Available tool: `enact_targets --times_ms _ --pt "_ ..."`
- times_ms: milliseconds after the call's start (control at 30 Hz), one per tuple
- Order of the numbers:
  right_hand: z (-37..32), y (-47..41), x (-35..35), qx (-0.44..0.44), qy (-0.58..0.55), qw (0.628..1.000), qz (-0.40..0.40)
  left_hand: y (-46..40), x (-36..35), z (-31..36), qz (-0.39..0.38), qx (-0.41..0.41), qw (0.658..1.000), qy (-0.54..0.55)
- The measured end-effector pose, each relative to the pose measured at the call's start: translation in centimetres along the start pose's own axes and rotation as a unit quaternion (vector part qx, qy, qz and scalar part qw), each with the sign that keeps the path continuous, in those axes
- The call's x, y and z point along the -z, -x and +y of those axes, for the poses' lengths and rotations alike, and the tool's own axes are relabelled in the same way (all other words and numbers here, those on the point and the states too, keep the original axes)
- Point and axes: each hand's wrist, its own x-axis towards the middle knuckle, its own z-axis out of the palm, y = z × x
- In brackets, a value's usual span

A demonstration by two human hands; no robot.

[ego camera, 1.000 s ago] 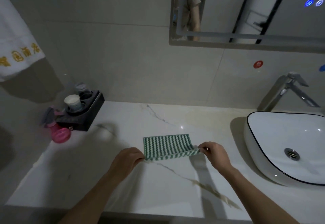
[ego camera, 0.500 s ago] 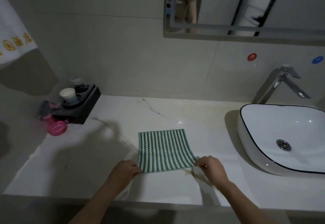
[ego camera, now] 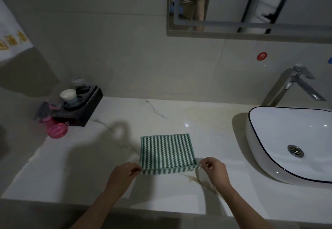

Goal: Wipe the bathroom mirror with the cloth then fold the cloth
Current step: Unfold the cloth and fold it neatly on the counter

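Pinching the green striped cloth [ego camera: 167,150] by its two near corners on the table [ego camera: 80,171], the left hand [ego camera: 124,174] and right hand [ego camera: 213,168] have fingers clamped; the near edge should be carried evenly onto the far edge.

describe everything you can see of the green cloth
The cloth is a roughly square piece of soft-looking fabric with green and white zigzag stripes and a green hem. It lies spread flat on the pale marble-look counter, left of the basin. Its near edge is lifted and turned up slightly; the left hand pinches the near left corner and the right hand the near right corner.
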Motion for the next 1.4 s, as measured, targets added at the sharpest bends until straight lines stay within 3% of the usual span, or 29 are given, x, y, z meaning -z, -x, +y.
enact_targets --times_ms 367,600,767,1067,1400 --pt "-0.4 -7.0 -0.2 -0.026 -0.085 0.996 -0.002 -5.2 0.7 -0.7 0.030 0.100 0.994 0.042" --pt "-0.2 -10.3 -0.9 -0.010 -0.096 0.995 -0.016 -7.6 0.4 -0.6 0.058 0.091 0.994 0.019" --pt "0.0 -12.6 -1.3 -0.003 -0.113 0.994 -0.009 -9.9 0.4 -0.8 0.091 0.099 0.989 0.067" --pt "0.7 -15.8 -3.2 0.003 -0.064 0.997 -0.033 -12.9 -1.7 -2.6 0.099 0.113 0.987 0.049" --pt "0.9 -17.1 -5.5 -0.009 -0.061 0.998 -0.022 -14.6 -4.7 -4.1 0.112 0.191 0.975 0.032"
